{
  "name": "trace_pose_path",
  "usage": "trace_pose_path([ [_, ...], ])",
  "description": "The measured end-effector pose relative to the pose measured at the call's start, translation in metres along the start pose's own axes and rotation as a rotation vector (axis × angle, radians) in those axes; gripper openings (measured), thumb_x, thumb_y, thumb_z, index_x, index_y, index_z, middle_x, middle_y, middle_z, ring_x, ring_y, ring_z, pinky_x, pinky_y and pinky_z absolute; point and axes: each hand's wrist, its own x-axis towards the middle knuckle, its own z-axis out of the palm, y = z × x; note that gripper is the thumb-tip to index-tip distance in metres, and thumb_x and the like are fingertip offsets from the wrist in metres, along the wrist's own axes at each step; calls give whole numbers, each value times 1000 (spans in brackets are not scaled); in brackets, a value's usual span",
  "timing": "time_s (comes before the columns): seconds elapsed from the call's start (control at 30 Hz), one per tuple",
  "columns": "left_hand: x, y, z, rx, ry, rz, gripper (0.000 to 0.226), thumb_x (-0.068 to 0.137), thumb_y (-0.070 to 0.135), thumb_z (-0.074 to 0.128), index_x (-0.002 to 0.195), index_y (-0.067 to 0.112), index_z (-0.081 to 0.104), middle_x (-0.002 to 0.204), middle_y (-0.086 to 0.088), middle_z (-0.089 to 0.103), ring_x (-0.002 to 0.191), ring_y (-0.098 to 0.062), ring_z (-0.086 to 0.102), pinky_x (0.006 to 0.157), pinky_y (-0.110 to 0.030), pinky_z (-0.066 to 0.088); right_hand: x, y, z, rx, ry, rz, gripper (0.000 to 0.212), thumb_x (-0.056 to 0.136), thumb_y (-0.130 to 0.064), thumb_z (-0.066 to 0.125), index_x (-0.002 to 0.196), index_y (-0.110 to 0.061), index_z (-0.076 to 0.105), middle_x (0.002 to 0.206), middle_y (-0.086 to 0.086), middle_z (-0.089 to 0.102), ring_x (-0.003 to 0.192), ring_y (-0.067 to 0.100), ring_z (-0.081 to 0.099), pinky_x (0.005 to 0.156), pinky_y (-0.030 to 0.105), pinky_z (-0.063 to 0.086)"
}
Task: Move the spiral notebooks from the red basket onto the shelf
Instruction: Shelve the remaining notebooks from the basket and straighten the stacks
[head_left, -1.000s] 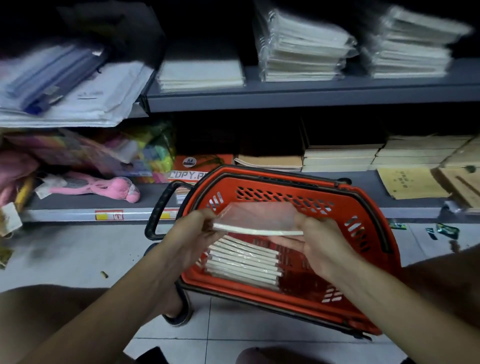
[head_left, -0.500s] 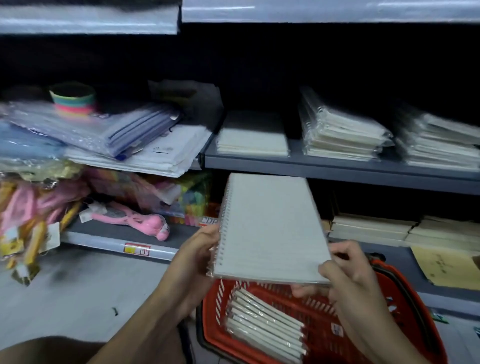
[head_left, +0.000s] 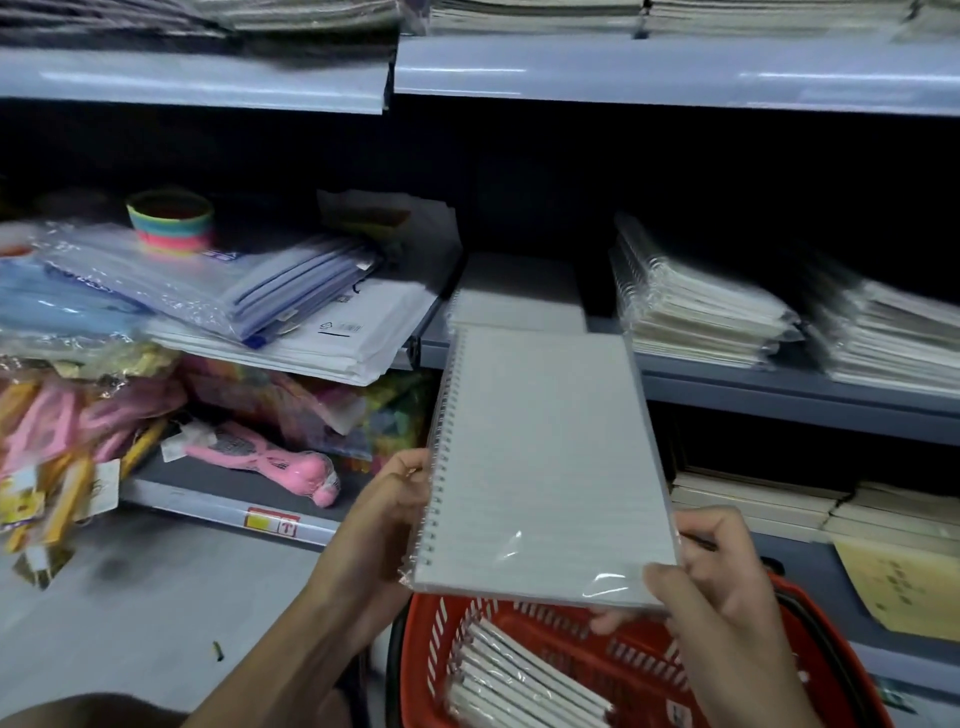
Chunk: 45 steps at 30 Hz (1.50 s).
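The left hand (head_left: 387, 512) grips the coil edge of a shrink-wrapped spiral notebook (head_left: 545, 462), fingers curled round the binding at about 9 o'clock of the cover. The right hand (head_left: 719, 574) pinches the near right corner at about 5 o'clock, thumb on top and fingers underneath. So both hands clasp the same notebook, which is in the air, tilted with its far edge raised toward the shelving and its near edge above the red basket (head_left: 675, 670).

In the basket, at 6 o'clock of the held notebook, a row of wrapped notebooks (head_left: 519, 686) stands on edge, not yet moved. Straight ahead at 12 o'clock, just past the notebook's far edge, a low pile of matching notebooks (head_left: 519, 301) lies on the grey middle shelf (head_left: 779, 384). At about 2 o'clock are taller stacks of wrapped spiral pads (head_left: 691, 306).

This looks like the carry step, lifted clear and heading for the shelf. The next move probably calls for levelling the notebook, pushing it forward over the low pile, squaring the coil side to the left like the ones beneath, then letting go. The slick wrap may slide, so a flat set-down seems wise.
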Motion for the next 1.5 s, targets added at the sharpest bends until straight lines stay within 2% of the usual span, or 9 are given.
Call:
trace_pose_path([
  [0.13, 6, 9, 9, 21, -13, 42, 47, 63, 21, 72, 108, 10, 66, 108, -15, 70, 92, -25, 68, 76, -35, 58, 13, -1, -1, -20, -20, 1, 26, 94, 15, 44, 104, -9, 45, 85, 22, 75, 56, 43, 70, 54, 35, 59],
  [0.27, 14, 17, 16, -1, 7, 66, 31, 74, 17, 63, 102, 18, 77, 111, -8, 74, 98, -22, 69, 73, -31, 59, 39, 3, 3, -12, -18, -46, 24, 95, 14, 42, 104, -8, 44, 93, 20, 75, 55, 42, 69, 51, 22, 53],
  [0.4, 31, 26, 16, -11, 51, 89, 40, 95, 24, 47, 130, 17, 64, 133, -11, 65, 118, -27, 60, 87, -41, 49, 68, 4, 14, 35, -11, -115, 21, 97, 12, 42, 106, -7, 44, 96, 20, 75, 59, 43, 69, 60, 36, 59],
  [0.63, 71, 44, 16, -21, 136, 77, 34, 105, 23, 45, 137, 23, 55, 128, -7, 69, 110, -23, 68, 65, -30, 62, 119, 2, 29, 155, 119, 29, 15, 98, 1, 45, 108, -8, 51, 99, 21, 73, 66, 38, 74, 82, 49, 59],
  [0.87, 79, 33, 16, -229, 220, 187, 39, 96, 4, 50, 134, 6, 52, 128, -21, 65, 111, -36, 68, 83, -42, 61, 131, 11, 16, 223, 101, 25, 52, 88, -9, 66, 135, -11, 45, 112, 19, 72, 93, 36, 74, 87, 41, 60],
  [1.07, 92, 23, 13, 152, 325, 362, 45, 76, 4, 80, 118, 12, 64, 105, -7, 76, 99, -30, 73, 90, -41, 57, 139, 18, 25, 114, 228, -117, 33, 84, -2, 72, 113, -3, 58, 92, 19, 75, 78, 35, 76, 67, 29, 62],
  [1.17, 110, 28, 15, 175, 408, 404, 30, 85, -4, 72, 113, 5, 64, 89, -9, 70, 74, -25, 75, 74, -33, 63, 152, 17, 32, 54, 311, -148, 29, 84, -6, 75, 110, -5, 62, 79, 18, 75, 67, 32, 75, 59, 28, 61],
  [1.3, 138, 34, 16, 338, 505, 445, 24, 87, 6, 74, 110, 9, 67, 76, -6, 65, 51, -15, 60, 49, -28, 54, 176, 20, 42, -38, 397, -152, 25, 84, -18, 78, 106, -17, 68, 63, 13, 69, 48, 25, 65, 43, 29, 54],
  [1.5, 182, 39, 22, 438, 625, 495, 16, 88, 21, 74, 104, 21, 72, 51, 6, 50, 53, -9, 51, 58, -12, 45, 215, 13, 45, -100, 463, -120, 34, 87, -23, 75, 119, -17, 69, 54, 11, 63, 37, 17, 55, 35, 26, 47],
])
